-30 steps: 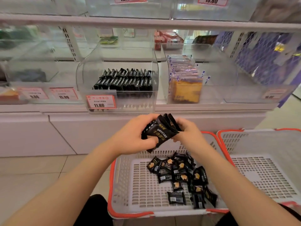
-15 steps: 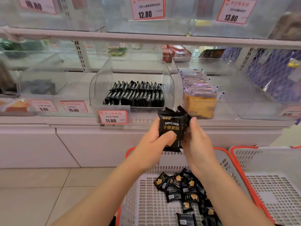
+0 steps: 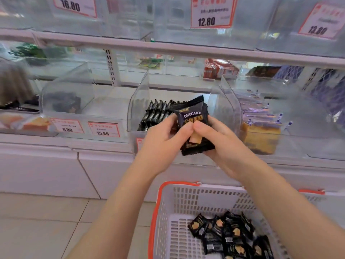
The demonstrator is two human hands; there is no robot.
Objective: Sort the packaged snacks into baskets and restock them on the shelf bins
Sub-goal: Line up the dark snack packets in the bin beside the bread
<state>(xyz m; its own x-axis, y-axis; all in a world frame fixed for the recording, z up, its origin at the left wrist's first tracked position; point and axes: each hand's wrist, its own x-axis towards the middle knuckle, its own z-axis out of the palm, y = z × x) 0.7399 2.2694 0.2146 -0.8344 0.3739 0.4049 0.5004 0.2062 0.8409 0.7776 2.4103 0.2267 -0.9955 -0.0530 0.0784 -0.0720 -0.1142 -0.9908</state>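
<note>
A small stack of black DRYCAKE snack packets [image 3: 193, 114] is held upright between both hands, right in front of the clear shelf bin [image 3: 138, 101]. My left hand [image 3: 164, 141] grips the stack from the left, thumb on its front. My right hand [image 3: 218, 141] grips it from the right and below, thumb beside the left one. Inside the bin stand rows of the same black packets [image 3: 156, 113]. Below, a white basket with an orange rim [image 3: 162, 206] holds several loose black packets [image 3: 229, 232].
Right of the bin, a second clear bin holds purple-wrapped cake packs [image 3: 259, 124]. Left bins carry price tags 9.80 [image 3: 67, 126] and 15.80 [image 3: 103, 128]. An upper shelf rail [image 3: 168, 49] runs above. A second basket rim [image 3: 311, 191] shows at right. Tiled floor lies at left.
Both hands have lifted the packet stack up from above the basket to the mouth of the shelf bin. The camera has tilted up and moved closer to the shelf.
</note>
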